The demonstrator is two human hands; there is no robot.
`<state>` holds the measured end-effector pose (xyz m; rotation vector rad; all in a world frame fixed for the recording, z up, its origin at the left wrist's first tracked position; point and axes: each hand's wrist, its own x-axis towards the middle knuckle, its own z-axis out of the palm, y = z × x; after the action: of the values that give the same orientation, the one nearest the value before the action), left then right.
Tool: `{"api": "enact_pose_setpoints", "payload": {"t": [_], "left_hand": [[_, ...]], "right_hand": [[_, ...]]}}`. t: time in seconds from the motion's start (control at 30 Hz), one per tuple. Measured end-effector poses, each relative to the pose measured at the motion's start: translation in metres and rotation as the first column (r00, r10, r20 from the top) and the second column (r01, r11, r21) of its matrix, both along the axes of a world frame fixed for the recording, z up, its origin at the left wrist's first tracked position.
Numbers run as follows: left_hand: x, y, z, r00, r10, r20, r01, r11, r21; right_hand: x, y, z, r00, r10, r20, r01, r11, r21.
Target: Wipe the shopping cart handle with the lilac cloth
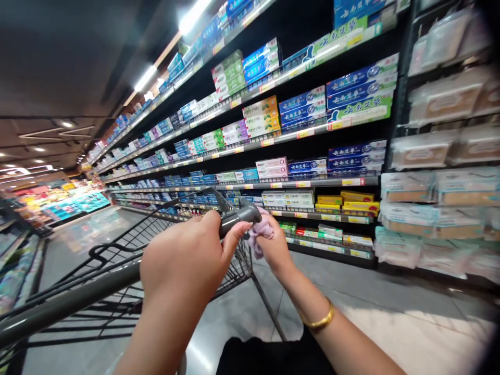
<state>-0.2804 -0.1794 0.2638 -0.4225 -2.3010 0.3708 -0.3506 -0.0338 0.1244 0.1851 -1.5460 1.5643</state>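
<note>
My left hand [187, 258] is wrapped round the grey handle [78, 299] of a black wire shopping cart [128, 245], near the handle's right end. My right hand [275, 247] grips a small pale purple cloth [261, 232] and presses it against the handle's end cap [248, 212]. A gold bangle [318, 320] sits on my right wrist. The cart basket looks empty.
Long black shelves of toothpaste boxes [297, 107] run along the right side of the aisle. Wrapped tissue or wipe packs [441, 192] fill the nearest shelves on the right. The grey tiled aisle floor [390, 307] stretches ahead to a bright display [66, 200] at far left.
</note>
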Motion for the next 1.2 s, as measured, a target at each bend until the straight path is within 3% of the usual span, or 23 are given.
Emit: {"api": "enact_pose_setpoints", "payload": {"t": [0.1, 0.2, 0.33, 0.43, 0.5, 0.57, 0.63, 0.7, 0.83, 0.9, 1.07, 1.13, 1.2], "left_hand": [[-0.005, 0.008, -0.003, 0.999, 0.000, -0.040, -0.001, 1.000, -0.019], [-0.010, 0.015, -0.005, 0.995, 0.023, -0.096, -0.028, 0.998, -0.059], [-0.015, 0.027, -0.005, 0.989, 0.097, -0.113, -0.110, 0.987, -0.115], [-0.018, 0.039, -0.005, 0.988, 0.136, -0.072, -0.145, 0.981, -0.133], [-0.021, 0.046, -0.005, 0.987, 0.144, -0.073, -0.153, 0.978, -0.139], [-0.024, 0.053, -0.007, 0.984, 0.147, -0.100, -0.162, 0.974, -0.158], [-0.026, 0.060, -0.008, 0.981, 0.138, -0.137, -0.160, 0.973, -0.165], [-0.027, 0.067, -0.008, 0.980, 0.126, -0.152, -0.148, 0.978, -0.146], [-0.031, 0.082, -0.007, 0.984, 0.137, -0.110, -0.147, 0.986, -0.084], [-0.032, 0.088, -0.006, 0.987, 0.135, -0.087, -0.140, 0.988, -0.059], [-0.036, 0.095, -0.007, 0.992, 0.101, -0.080, -0.105, 0.993, -0.046], [-0.036, 0.098, -0.006, 0.993, 0.092, -0.077, -0.097, 0.994, -0.055], [-0.036, 0.101, -0.005, 0.994, 0.093, -0.064, -0.096, 0.993, -0.061]], "right_hand": [[0.003, -0.001, 0.004, 0.999, 0.018, -0.038, -0.025, 0.981, -0.193], [0.002, 0.002, 0.008, 0.991, -0.022, -0.132, -0.009, 0.972, -0.233], [-0.030, 0.009, -0.017, 0.996, 0.000, -0.086, -0.018, 0.978, -0.208], [-0.047, 0.017, -0.032, 0.990, 0.134, 0.049, -0.116, 0.958, -0.264], [-0.043, 0.023, -0.027, 0.979, 0.201, 0.034, -0.178, 0.926, -0.333], [-0.031, 0.030, -0.017, 0.983, 0.177, -0.043, -0.181, 0.916, -0.358], [-0.025, 0.036, -0.011, 0.989, 0.101, -0.106, -0.131, 0.934, -0.332], [-0.030, 0.039, -0.017, 0.993, 0.041, -0.112, -0.071, 0.959, -0.275], [-0.058, 0.033, -0.046, 0.993, 0.016, 0.113, 0.011, 0.971, -0.238], [-0.060, 0.027, -0.049, 0.985, 0.013, 0.171, 0.028, 0.971, -0.236], [-0.030, 0.015, -0.025, 0.978, -0.171, -0.116, 0.161, 0.983, -0.092], [-0.032, 0.013, -0.031, 0.959, -0.206, -0.195, 0.214, 0.977, 0.021], [-0.047, 0.011, -0.050, 0.957, -0.255, -0.140, 0.268, 0.960, 0.080]]}}
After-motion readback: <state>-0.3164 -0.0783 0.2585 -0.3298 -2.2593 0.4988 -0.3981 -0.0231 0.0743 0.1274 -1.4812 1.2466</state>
